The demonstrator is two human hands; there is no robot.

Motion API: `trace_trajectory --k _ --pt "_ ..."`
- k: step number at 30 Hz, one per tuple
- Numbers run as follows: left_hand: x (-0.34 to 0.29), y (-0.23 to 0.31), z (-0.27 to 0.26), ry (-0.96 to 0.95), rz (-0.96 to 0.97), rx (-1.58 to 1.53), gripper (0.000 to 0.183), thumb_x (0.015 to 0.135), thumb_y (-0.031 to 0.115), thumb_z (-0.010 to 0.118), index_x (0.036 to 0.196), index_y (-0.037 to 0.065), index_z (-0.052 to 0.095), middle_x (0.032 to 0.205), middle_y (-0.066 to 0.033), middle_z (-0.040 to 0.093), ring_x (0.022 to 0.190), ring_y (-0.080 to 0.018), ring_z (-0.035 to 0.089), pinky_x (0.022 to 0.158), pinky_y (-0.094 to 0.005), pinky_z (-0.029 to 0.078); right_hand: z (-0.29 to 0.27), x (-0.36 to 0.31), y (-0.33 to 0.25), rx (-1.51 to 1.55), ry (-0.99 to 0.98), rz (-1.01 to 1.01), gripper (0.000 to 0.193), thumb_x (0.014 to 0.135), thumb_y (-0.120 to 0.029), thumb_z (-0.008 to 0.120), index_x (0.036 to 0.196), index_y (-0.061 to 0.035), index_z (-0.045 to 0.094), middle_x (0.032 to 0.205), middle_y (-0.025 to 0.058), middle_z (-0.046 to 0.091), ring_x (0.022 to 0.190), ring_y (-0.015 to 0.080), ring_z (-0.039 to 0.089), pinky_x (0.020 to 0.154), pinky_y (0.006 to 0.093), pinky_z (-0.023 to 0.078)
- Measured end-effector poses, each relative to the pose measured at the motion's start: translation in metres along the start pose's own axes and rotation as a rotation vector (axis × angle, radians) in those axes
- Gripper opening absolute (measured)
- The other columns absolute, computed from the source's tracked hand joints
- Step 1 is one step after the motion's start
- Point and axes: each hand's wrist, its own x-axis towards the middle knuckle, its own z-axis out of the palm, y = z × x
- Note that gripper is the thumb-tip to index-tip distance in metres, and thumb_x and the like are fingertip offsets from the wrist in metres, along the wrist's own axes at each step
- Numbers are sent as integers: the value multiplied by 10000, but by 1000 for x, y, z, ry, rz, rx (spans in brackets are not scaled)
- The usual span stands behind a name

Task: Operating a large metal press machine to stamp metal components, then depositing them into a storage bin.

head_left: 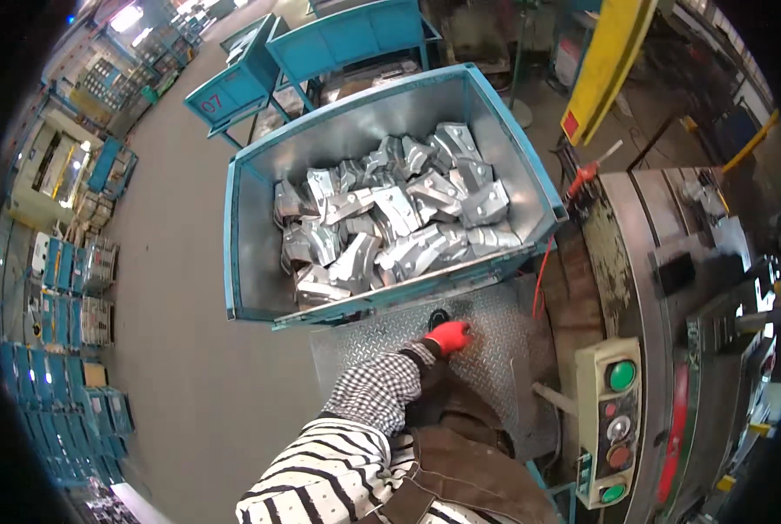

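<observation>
My left hand [449,336], in a red glove, hangs over the metal tread plate at the near side of a large blue-rimmed metal bin [364,306]. Its fingers look curled together, and nothing shows in them. A checked sleeve [375,389] covers that forearm. Inside the bin lies a loose heap of bent, shiny stamped metal parts [396,210], apart from the hand. My right hand is out of sight.
A press machine bed [661,205] stands at the right. Before it is a control box [608,424] with green and red buttons. A yellow post [607,70] rises behind. More blue bins [351,39] stand beyond; stacked blue crates [58,393] line the far left. Diamond-pattern plate [373,336] lies underfoot.
</observation>
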Motion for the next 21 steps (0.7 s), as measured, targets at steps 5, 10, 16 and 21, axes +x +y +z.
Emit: trace_trajectory --k 5,10,16,21 --pt "-86 -59 -16 6 -344 91 412 703 358 529 932 20 585 982 -225 557 949 -360 520 807 -413 414 71 -53 112 544 73 362 323 841 -179 418 1119 -37 499 1114 159 502 1043 236 468 869 337 373" --pt "-144 -92 -8 -42 -605 144 416 703 362 516 947 34 595 1013 -218 552 986 -340 513 836 -395 406 95 -70 134 802 219 390 342 854 -216 404 1123 -25 492 1096 145 514 1025 231 474 864 328 374" --pt "-125 -67 22 -11 -473 157 407 700 369 489 878 22 605 941 -215 575 909 -362 536 769 -415 421 107 -92 170 993 454 306 372 869 -260 386 1127 -11 484 1075 128 528 1003 226 481 858 318 375" --pt "-53 0 39 -225 -71 153 367 730 318 515 852 -16 603 755 -197 600 733 -312 579 659 -396 435 97 -112 193 1432 990 293 378 873 -327 380 1114 -56 485 948 75 522 840 180 444 730 293 352"
